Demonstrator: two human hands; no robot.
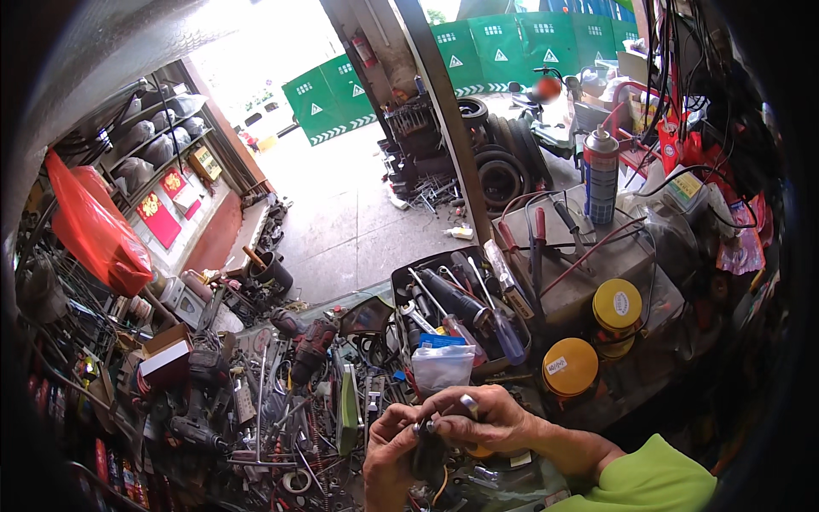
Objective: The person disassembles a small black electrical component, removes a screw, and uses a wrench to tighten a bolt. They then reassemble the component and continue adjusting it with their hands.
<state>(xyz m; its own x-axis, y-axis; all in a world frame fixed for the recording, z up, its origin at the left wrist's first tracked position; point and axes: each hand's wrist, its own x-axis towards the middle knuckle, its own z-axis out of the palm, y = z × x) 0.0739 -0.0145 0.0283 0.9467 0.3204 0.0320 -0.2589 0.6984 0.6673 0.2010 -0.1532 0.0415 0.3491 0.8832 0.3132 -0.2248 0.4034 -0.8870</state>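
Black part (pixel 428 459), one: nearer me than the clear bag (pixel 442 369); my left hand (pixel 390 448) and right hand (pixel 488 420) both clamped on it. Yellow tubs (pixel 570 367): right of the bag.

Ahead of me, green barriers (pixel 525 64) carry white printed characters, white triangular warning signs (pixel 551 56) and, along the lower edge, a white chevron band (pixel 482 89). To my left, a red poster (pixel 159 222) bears a gold character. To my right, the yellow tin (pixel 605 294) and orange tin (pixel 577 369) bear white labels; their print is too small for me to read.
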